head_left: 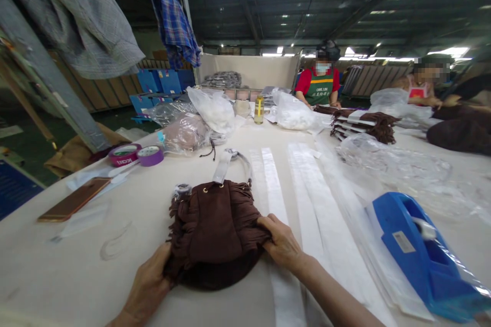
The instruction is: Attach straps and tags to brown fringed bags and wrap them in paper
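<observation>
A dark brown fringed bag (215, 225) lies on the table in front of me, its rounded base toward me. My left hand (153, 271) grips its lower left side, the fingers partly hidden by the fringe. On the right side, my right hand (280, 240) pinches the bag's edge between thumb and fingers. Metal eyelets and a white strip (222, 166) show at the bag's top, with a strap (247, 163) looping away from it. Long white paper strips (274, 179) lie just right of the bag, one running beneath my right hand.
A blue tape dispenser (414, 250) stands at the right. Purple tape rolls (150, 156) and a phone (74, 199) lie left. Plastic-wrapped items (187, 130), a bottle (259, 110) and stacked brown fringed pieces (362, 122) are farther back. Two co-workers (318, 84) are across the table.
</observation>
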`<state>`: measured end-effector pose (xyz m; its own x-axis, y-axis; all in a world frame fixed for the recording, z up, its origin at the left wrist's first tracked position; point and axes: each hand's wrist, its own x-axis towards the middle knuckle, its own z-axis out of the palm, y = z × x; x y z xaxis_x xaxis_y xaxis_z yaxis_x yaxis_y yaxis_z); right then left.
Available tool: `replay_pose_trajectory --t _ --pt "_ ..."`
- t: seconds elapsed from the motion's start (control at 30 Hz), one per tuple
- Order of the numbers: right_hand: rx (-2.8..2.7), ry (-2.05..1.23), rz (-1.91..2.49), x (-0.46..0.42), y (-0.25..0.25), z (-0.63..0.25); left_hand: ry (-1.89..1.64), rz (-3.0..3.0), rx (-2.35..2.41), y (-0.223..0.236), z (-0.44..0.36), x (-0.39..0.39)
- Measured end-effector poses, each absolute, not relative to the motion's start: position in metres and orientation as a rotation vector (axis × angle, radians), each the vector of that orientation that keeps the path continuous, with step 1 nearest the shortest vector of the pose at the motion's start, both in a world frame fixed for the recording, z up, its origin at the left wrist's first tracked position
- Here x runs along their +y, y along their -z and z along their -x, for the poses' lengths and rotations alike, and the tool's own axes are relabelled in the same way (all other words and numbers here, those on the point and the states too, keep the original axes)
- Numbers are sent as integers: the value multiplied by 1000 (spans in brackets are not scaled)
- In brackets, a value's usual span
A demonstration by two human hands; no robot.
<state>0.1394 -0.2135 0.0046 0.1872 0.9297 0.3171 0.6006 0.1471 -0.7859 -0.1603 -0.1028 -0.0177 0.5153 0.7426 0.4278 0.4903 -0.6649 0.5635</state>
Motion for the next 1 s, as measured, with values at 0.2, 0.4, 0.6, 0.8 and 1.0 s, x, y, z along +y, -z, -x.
replay_pose_trajectory --t 0.2,0.4,0.6,0.8,1.0 --pt "-1512 -391 1491 -201 -3 -139 -967 -2400 1086 14 155 -103" --pt "-1466 -337 1484 -200 3 -133 -1421 -2505 1197 17 149 -105" --pt "-1455 -367 1512 -198 2 -137 -1293 -2673 922 -8 150 -102" --pt "-1473 -410 1604 -200 12 -140 -1199 -2784 675 2 156 -99" --pt "-1577 -370 1668 -202 9 -142 -1145 -2943 692 15 161 -105"
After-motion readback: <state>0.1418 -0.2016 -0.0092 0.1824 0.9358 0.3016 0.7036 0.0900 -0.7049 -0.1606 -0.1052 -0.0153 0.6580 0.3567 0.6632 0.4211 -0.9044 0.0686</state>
